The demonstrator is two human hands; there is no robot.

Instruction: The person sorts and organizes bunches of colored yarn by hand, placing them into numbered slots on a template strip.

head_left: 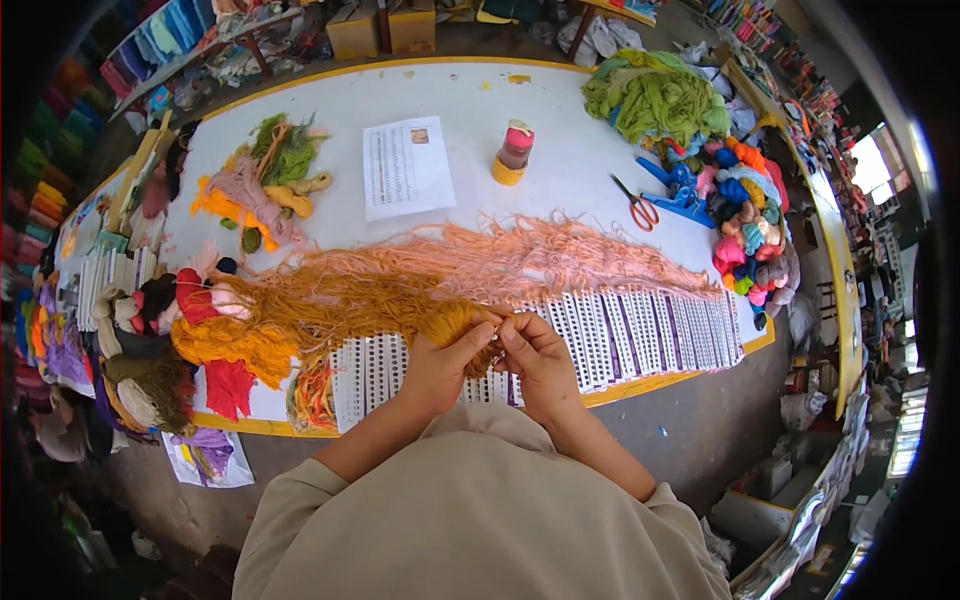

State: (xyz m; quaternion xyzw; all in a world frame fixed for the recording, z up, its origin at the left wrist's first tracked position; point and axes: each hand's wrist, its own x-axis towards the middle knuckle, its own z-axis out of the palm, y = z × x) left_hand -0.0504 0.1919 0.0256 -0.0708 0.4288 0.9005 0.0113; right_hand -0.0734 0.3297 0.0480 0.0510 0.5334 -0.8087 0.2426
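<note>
A long hank of golden-brown yarn (370,303) stretches leftward from my hands across the near side of the table. My left hand (440,365) is closed around its gathered end, thumb on top. Beside it, my right hand (538,362) pinches at the tip of the same bundle, fingertips nearly meeting the left thumb. Exactly what the right fingers grip is too small to make out. Under and beyond the hank lie loose pink yarn strands (560,250). Rows of white punched cards (640,335) line the table edge below the hands.
On the white table (300,110) are a printed sheet (405,168), a pink-capped bottle (516,147), scissors (637,205) and a blue tool (685,190). Green yarn (655,95) and colourful skeins (750,220) heap at right. Orange yarn (240,350) and more skeins crowd the left.
</note>
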